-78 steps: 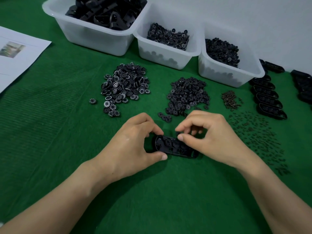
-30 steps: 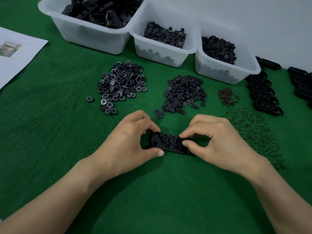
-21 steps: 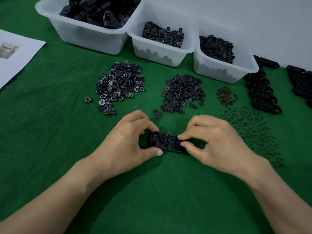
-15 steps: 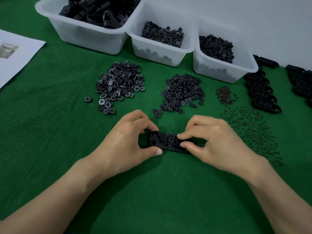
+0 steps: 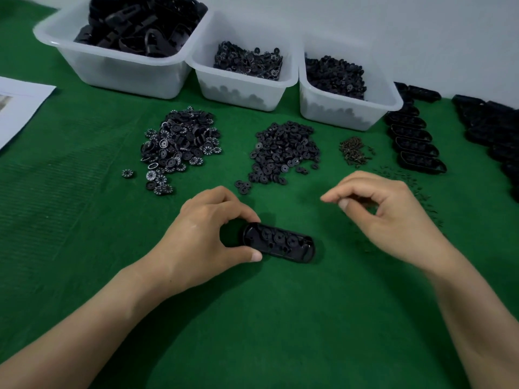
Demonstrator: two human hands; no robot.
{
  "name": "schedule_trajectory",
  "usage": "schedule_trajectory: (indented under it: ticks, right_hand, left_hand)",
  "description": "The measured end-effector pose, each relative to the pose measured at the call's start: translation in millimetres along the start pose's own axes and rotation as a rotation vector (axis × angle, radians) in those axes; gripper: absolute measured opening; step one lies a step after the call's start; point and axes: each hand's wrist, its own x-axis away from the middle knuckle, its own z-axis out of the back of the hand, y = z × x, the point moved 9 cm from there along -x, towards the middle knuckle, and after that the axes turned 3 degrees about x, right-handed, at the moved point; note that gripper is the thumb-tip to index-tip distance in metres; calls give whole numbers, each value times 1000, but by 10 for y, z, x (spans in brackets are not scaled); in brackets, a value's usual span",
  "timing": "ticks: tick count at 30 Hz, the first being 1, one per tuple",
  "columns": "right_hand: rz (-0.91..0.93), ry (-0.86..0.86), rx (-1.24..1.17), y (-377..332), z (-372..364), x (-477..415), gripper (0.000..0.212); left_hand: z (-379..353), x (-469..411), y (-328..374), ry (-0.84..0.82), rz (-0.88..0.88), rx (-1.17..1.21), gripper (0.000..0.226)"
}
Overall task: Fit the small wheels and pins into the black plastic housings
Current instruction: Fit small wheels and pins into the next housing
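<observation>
Green felt (image 5: pixel 84 220): left hand (image 5: pixel 207 237) pinches a housing (image 5: pixel 279 244) holding several wheels; right hand (image 5: pixel 393 217) hovers, fingertips pinched, contents unclear; loose piles remain.

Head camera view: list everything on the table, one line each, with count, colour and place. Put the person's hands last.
Cloth: one, green, covers the table.
Tubs: three, clear white, along the far edge, holding black parts.
Paper: one sheet, white, far left.
Patterned wheels: one pile, black with white marks, left of centre.
Plain wheels: one pile, black, centre.
Brown bits: one small pile, right of the plain wheels.
Pins: scattered, dark, beyond the right hand.
Row of housings: several, black, far right.
Housing: one, black, centre front, wheels inside.
Left hand: grip on the housing's left end.
Right hand: raised off the housing, fingertips pinched; contents unclear.
</observation>
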Motion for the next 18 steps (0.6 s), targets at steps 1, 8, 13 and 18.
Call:
schedule_trajectory:
  ticks: [1,8,13,18]
  right_hand:
    - [-24,4,5,68,58,45,33]
    - [-189,76,-6,577,499,508,24]
    - [-208,85,9,734,653,759,20]
    - [-159,17,114,701,623,893,16]
  left_hand:
    - [-46,1,49,-17,-9,-9,37]
    - [-536,-4,524,-103,-103,-15,38]
    - [-829,-70,810,-145,-133,-47,40]
    - [-1035,-118,992,-140,-136,-46,42]
